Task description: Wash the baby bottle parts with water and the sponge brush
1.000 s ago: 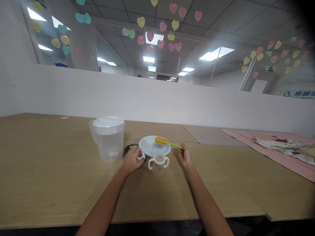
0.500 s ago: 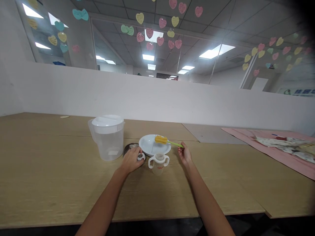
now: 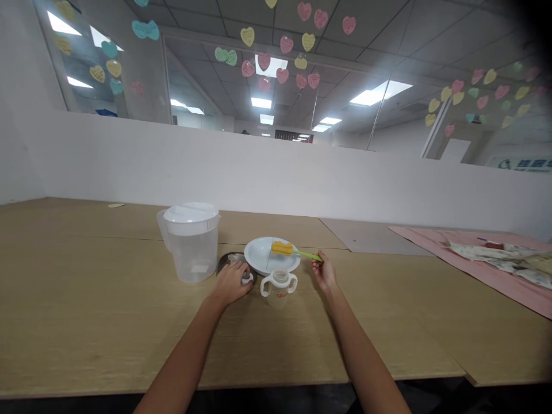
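Note:
My left hand (image 3: 230, 283) rests closed on a small white ring-shaped cap (image 3: 246, 279) that lies on a dark round dish (image 3: 225, 262). My right hand (image 3: 324, 272) pinches the end of a green-handled brush with a yellow sponge head (image 3: 282, 248); the sponge lies on a white plate (image 3: 267, 259). Between my hands stands a clear two-handled baby bottle (image 3: 278, 287) without its top. A translucent lidded pitcher (image 3: 191, 241) stands left of the dish.
The wooden table (image 3: 86, 299) runs to a white partition wall. A pink cloth (image 3: 466, 253) with patterned fabric on it lies at the right. A grey mat (image 3: 366, 236) lies behind the right hand. The table's front edge is near my elbows.
Both hands hold almost the same places; the left hand has settled slightly lower over the white cap. The view shifted a little.

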The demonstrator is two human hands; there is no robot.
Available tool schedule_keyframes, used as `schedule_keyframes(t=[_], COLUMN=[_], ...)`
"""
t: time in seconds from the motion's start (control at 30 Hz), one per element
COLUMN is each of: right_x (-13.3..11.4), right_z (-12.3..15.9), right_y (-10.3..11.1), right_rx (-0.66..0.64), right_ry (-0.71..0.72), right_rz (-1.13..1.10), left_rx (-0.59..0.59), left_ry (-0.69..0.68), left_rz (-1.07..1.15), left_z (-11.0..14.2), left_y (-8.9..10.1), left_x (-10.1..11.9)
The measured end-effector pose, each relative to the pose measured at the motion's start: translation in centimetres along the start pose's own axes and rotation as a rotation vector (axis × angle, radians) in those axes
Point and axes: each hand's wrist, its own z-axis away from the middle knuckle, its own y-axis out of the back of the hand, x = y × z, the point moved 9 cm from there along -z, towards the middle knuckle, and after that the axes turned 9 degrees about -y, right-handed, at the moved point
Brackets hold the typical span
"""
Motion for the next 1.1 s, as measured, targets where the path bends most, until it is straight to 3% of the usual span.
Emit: schedule_keyframes(t=[0.33, 0.43, 0.57, 0.67, 0.77, 0.97, 1.03, 1.1], right_x=[0.4, 0.4, 0.3, 0.2, 0.3, 0.5, 0.4, 0.1], right_z=[0.2, 0.3, 0.4, 0.4, 0.4, 0.3, 0.3, 0.4], right_y=[0.3, 0.3, 0.4, 0.3, 0.3, 0.5, 0.5, 0.3], right_rx=[0.054, 0.057, 0.062, 0.066, 0.069, 0.077, 0.070, 0.056], right_ry=[-0.069, -0.070, -0.066, -0.068, -0.073, -0.086, -0.087, -0.089], right_rz=[-0.068, -0.076, -0.091, -0.092, -0.091, -0.110, -0.128, -0.146], left_rx=[0.077, 0.169, 0.356, 0.391, 0.380, 0.227, 0.277, 0.398], left_ry=[-0.008, 0.010, -0.092, -0.196, -0.185, -0.112, -0.098, -0.091], left_rz=[-0.130, -0.122, 0.110, 0.229, 0.305, 0.648, 0.663, 0.594], left_z=[-0.3, -0.2, 0.1, 0.1, 0.0, 0.1, 0.1, 0.2], left_y=[0.8, 2.0, 3.5, 3.0, 1.8, -0.4, 0.0, 1.1], left_x=[-0.4, 0.1, 3.5, 6.8, 8.4, 8.9, 8.3, 7.3])
